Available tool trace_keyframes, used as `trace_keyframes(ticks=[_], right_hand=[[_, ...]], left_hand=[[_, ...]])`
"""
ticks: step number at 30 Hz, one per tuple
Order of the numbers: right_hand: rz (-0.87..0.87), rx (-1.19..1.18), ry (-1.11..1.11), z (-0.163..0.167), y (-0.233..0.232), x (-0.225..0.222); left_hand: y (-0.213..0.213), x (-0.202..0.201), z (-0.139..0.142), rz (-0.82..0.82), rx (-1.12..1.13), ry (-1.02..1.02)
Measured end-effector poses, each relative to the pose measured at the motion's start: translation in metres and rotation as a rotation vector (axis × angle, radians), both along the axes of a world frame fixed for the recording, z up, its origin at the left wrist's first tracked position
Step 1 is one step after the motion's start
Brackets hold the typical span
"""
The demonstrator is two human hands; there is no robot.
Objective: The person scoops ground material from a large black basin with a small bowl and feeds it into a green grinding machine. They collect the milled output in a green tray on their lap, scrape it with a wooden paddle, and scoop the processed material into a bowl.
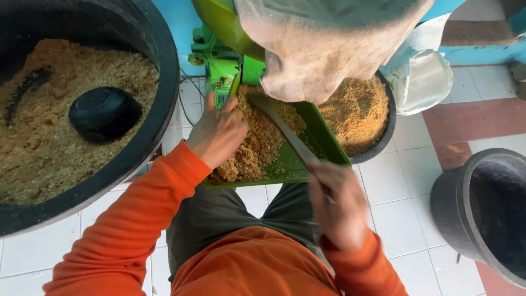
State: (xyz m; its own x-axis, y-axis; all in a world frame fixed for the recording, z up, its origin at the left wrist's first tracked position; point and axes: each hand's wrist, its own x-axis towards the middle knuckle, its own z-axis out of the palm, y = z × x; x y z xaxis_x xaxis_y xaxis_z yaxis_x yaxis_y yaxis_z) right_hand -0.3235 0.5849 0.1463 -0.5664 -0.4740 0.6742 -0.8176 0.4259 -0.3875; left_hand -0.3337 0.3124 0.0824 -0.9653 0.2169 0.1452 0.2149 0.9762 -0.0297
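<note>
A floor of white tiles (402,205), with a few reddish ones toward the right, lies under everything, and a blue wall runs along the top of the view. Nearest the camera are the person's orange sleeves and dark trousers. The right hand (341,204) is clenched round the handle of a long flat blade (285,131), which slants up and to the left across a green tray (323,140). The left hand (217,134) rests on the heap of coarse brown crumbs (257,142) that fills the left part of the tray, its fingers curled loosely into the stuff; whether it grips any of it cannot be told. The blade's tip lies on the same heap, just beside that hand.

At the left stands a large black tub (159,109) holding more of the brown crumbs, with a small black bowl (104,113) lying mouth down on them. At the right edge a black bucket (466,208) stands apart from the rest.

Beyond the tray rises a green machine (219,63), its outlet draped with a grey-white cloth (323,49). Behind the tray a second black basin (383,123) holds finer brown meal, and a white sack (422,77) sits beside it.
</note>
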Motion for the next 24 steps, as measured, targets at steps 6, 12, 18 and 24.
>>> trace_keyframes(ticks=[6, 12, 18, 24], right_hand=[[-0.078, -0.118, -0.065, 0.009, -0.001, 0.004], [-0.001, -0.016, 0.003, -0.019, 0.000, 0.001], [0.045, -0.040, 0.053, -0.037, -0.006, -0.004], [-0.017, 0.001, 0.072, -0.034, -0.003, -0.017]], left_hand=[[0.003, -0.002, 0.008, 0.023, -0.083, -0.029], [0.000, -0.002, 0.002, 0.025, 0.017, -0.020], [0.002, 0.003, 0.000, 0.016, -0.023, 0.065], [0.001, -0.010, 0.000, 0.045, -0.105, -0.192]])
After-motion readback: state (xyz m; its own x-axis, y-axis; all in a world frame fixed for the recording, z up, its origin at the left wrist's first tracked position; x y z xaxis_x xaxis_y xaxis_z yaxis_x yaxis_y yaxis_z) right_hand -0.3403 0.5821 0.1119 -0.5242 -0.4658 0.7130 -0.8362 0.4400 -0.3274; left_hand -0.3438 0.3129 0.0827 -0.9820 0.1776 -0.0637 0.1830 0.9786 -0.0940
